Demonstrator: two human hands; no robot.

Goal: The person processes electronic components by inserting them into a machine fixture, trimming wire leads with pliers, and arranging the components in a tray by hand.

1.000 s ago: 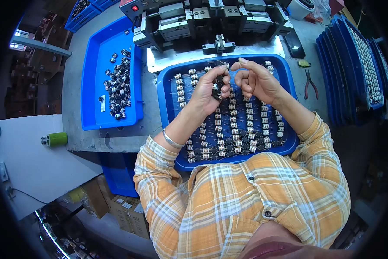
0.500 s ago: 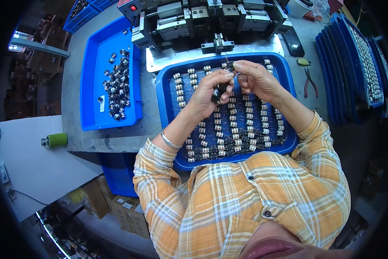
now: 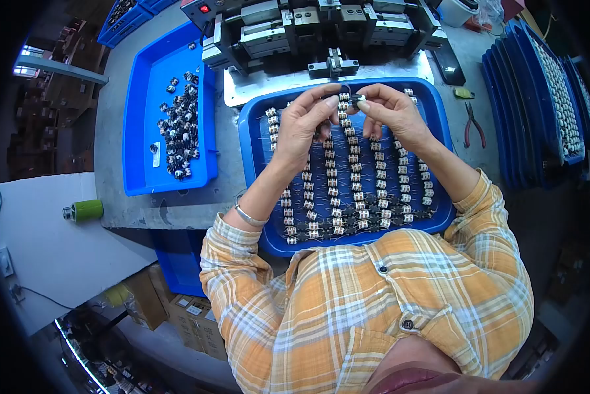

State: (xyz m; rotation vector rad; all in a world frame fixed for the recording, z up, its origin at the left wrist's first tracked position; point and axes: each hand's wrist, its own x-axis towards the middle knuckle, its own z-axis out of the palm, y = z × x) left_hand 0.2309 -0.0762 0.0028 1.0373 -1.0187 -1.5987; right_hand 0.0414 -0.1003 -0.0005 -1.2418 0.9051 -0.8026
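Observation:
My right hand (image 3: 400,118) pinches a small black-and-white cylindrical part (image 3: 357,100) between thumb and fingertips, over the far side of a blue tray (image 3: 247,141). Just to its left, my left hand (image 3: 303,125) is closed, thumb against forefinger, its tip near the far end of a row. Dark small parts (image 3: 322,131) show partly under its curled fingers; how many is hidden. Rows of cylindrical parts with thin wire leads (image 3: 355,167) lie in the tray beneath both hands. Nearer my body, more of them (image 3: 337,226) lie crosswise with black pieces.
At the left, a blue bin (image 3: 137,131) holds a heap of similar parts (image 3: 182,131). Behind the tray stands a metal machine (image 3: 334,62) with a lit red switch (image 3: 205,9). Pliers (image 3: 473,125), a phone (image 3: 447,65) and upright blue trays (image 3: 505,98) are on the right.
My left hand has turned and drawn slightly left and up, its fingertips now at the row's far end. The right hand stays nearly in place, still pinching a part.

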